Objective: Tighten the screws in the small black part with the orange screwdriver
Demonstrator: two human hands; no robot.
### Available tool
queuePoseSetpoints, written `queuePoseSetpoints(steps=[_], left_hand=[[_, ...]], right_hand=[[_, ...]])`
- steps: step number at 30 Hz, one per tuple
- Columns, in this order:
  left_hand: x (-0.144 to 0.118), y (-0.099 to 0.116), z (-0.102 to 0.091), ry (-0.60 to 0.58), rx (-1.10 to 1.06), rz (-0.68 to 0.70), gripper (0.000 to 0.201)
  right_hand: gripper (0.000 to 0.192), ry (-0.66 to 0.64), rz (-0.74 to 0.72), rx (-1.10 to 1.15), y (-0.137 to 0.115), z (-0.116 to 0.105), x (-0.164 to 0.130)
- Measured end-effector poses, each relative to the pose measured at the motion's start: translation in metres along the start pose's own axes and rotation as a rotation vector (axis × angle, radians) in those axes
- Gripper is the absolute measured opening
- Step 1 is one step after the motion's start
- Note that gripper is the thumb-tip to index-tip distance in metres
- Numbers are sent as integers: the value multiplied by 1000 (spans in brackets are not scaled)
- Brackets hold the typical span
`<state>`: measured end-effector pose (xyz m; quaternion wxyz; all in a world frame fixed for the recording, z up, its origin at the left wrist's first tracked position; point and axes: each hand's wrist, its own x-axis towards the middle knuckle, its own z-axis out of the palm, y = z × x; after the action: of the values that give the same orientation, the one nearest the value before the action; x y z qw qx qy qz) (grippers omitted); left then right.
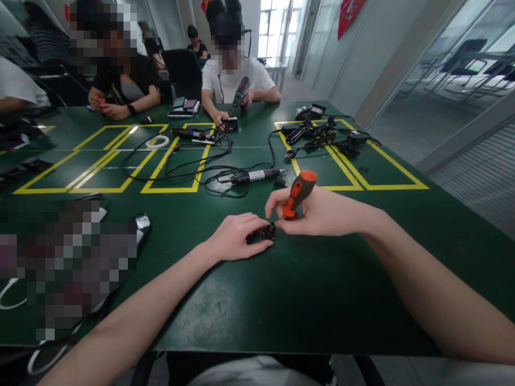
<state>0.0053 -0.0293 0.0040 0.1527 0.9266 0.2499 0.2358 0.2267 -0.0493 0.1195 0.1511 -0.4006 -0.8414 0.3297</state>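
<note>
- While both hands meet mid-table (306, 300), I judge we're at the driving step: bit seated on the part.
- Right hand (322, 214) wrapped shut around the orange-handled screwdriver (298, 192), upright.
- Left hand (235, 236) pinches the small black part (267, 232), directly under the tip.
- Next, I'd say: steady downward pressure, twist, keep the part pinned.

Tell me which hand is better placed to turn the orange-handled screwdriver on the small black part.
Right. The right hand already grips the orange-and-black-handled screwdriver, upright with its tip at the small black round part. The left hand rests on the dark green table, steadying that part.
</note>
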Motion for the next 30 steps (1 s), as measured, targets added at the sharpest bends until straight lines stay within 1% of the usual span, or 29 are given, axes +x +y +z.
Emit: queuePoseSetpoints(steps=[3, 6, 11, 17, 25, 27, 30], left_hand=[[0, 0, 0, -10, -8, -10, 31], [1, 0, 0, -5, -12, -3, 32], [1, 0, 0, 6, 0, -2, 31], [1, 0, 0, -3, 9, 0, 30], [0, 0, 0, -3, 19, -9, 32], [0, 0, 0, -8, 18, -8, 32], [0, 0, 0, -6, 17, -5, 30]], right_hand=[[10, 14, -16, 58, 2, 2, 1], [9, 27, 2, 95, 2, 3, 1], [17, 24, 8, 59, 2, 0, 0], [6, 33, -114, 64, 1, 4, 5], [16, 45, -73, 82, -1, 2, 3], [15, 37, -65, 75, -2, 2, 2], [10, 65, -84, 57, -2, 2, 3]])
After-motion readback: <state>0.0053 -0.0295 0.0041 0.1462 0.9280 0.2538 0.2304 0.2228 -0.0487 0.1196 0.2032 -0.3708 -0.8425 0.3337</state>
